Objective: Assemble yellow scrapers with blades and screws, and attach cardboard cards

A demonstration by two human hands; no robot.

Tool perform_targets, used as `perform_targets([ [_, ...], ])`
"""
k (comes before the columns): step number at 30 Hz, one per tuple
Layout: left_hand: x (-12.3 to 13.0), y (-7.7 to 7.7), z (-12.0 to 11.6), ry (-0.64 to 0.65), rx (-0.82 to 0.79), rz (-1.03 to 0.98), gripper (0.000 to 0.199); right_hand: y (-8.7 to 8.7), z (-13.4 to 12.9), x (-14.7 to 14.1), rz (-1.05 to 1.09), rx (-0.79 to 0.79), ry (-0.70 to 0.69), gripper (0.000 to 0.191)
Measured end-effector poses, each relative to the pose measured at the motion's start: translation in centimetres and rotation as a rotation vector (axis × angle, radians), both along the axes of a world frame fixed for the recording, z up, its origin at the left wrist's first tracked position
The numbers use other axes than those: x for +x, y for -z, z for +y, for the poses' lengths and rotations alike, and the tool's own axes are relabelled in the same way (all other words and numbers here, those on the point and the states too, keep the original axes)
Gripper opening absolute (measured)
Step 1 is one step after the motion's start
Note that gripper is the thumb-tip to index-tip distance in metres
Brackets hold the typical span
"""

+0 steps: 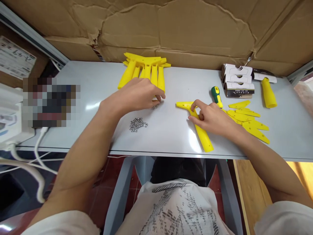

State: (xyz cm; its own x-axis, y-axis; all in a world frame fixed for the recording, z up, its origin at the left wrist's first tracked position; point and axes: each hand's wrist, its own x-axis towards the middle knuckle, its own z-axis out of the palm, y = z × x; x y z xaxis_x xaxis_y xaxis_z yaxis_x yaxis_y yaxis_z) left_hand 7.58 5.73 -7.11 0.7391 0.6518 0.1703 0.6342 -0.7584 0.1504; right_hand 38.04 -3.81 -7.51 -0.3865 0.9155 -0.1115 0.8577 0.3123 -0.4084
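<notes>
Bench: a pale, glossy top is lit by bright reflections; at the back it is walled by creased brown cardboard.
Room: red floor tiles and a grey-blue chair are seen below the front edge; a wooden surface is seen at lower right.
Writing: a label is carried by the box at far left, and small print by the stacked card sleeves; neither can be read.
Yellow handle: it is laid at the front, right of centre, partly covered by the right hand.
Right hand: thumb and fingers are closed on the yellow handle.
Left hand: the fingers are curled near the bench; whether anything is pinched cannot be told.
Screws: a loose pile is left just in front of the left hand.
Other handles: a row is stacked behind the left hand, partly hidden by it.
Right side: a green-and-yellow screwdriver is set near yellow plates.
Left side: a white cable is draped over the edge.
</notes>
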Motion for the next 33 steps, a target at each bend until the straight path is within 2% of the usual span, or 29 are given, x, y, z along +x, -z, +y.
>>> perform_targets([
  [4,0.4,-0.3,-0.3,-0.02,0.062,0.028,0.016,0.2,0.5,0.1,0.055,0.077,0.017,0.031],
  [9,0.8,-2.5,-1.7,-0.053,0.147,-0.036,0.021,0.0,0.7,0.2,0.237,0.278,0.056,0.02],
  [12,1.6,-3.4,-2.4,-0.019,0.231,-0.238,0.026,-0.2,0.5,0.2,0.418,0.367,0.106,0.018],
  [15,2.9,-3.4,-3.2,-0.094,0.28,-0.633,0.021,-0.3,0.5,0.1,0.637,0.315,0.093,0.021],
  [18,4.4,-2.5,-4.1,-0.178,0.121,-0.993,0.019,-0.3,0.8,0.2,0.788,0.142,0.048,0.042],
  [20,5.2,-2.0,-4.5,-0.203,-0.024,-1.086,0.018,-0.2,1.2,0.4,0.839,0.041,0.037,0.054],
  [22,5.7,-1.6,-4.7,-0.218,-0.125,-1.087,0.015,0.0,1.5,0.6,0.879,-0.021,0.033,0.059],
  [24,5.9,-1.3,-4.6,-0.234,-0.194,-1.1,0.012,0.2,1.7,0.6,0.903,-0.015,0.033,0.057],
  [28,6.1,-0.8,-4.2,-0.259,-0.325,-1.189,0.016,0.5,1.8,0.5,0.843,0.119,0.086,0.035],
  [33,6.0,-0.2,-4.0,-0.224,-0.399,-1.032,0.026,-0.2,1.9,0.8,0.744,0.177,0.105,0.022],
])
